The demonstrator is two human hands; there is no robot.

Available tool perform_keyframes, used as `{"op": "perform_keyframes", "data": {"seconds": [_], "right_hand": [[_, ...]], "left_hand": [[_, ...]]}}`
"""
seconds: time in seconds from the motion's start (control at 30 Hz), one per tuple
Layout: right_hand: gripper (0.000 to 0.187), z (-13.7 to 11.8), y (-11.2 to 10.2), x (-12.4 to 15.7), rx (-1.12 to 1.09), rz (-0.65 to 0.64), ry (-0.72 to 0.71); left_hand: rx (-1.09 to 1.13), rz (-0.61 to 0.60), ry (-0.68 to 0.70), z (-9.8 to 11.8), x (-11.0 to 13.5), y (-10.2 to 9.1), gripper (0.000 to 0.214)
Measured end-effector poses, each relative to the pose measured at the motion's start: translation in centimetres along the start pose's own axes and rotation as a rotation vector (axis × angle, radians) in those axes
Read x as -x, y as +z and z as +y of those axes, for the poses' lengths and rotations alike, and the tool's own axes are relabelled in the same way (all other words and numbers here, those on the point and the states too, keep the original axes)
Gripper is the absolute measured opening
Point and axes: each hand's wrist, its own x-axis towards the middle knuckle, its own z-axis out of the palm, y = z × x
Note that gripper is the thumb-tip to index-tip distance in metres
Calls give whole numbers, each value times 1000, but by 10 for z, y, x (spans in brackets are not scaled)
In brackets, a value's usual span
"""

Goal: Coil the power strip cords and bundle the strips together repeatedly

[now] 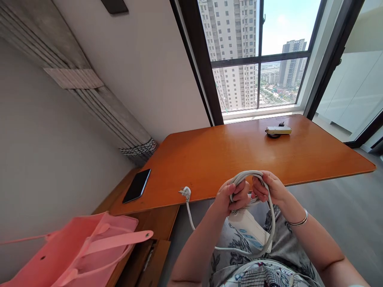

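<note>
My left hand [231, 198] and my right hand [268, 188] are both closed around a looped white power cable [249, 174], held just in front of the near edge of the orange-brown table [227, 155]. The cable's white power strip [249, 227] hangs below my hands over my lap. Its white plug [185, 192] rests on the table's front edge, to the left of my hands. A silver bangle circles my right wrist.
A black phone [137, 185] lies on the table's left corner. A second power strip [278, 130] sits far back near the window. A pink bag [80, 251] stands at lower left beside a wooden drawer unit [149, 255].
</note>
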Motion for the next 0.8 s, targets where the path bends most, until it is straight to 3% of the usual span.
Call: {"op": "perform_keyframes", "data": {"seconds": [0.2, 0.43, 0.6, 0.8], "right_hand": [[49, -7, 6, 6, 19, 86, 81], [34, 0, 16, 4, 7, 277, -65], [33, -3, 21, 2, 17, 301, -115], [43, 10, 13, -7, 0, 363, -133]], "left_hand": [[7, 156, 126, 5, 1, 6, 59], [-81, 219, 190, 0, -6, 5, 61], [-229, 233, 166, -2, -5, 5, 58], [-83, 273, 124, 1, -5, 2, 56]]}}
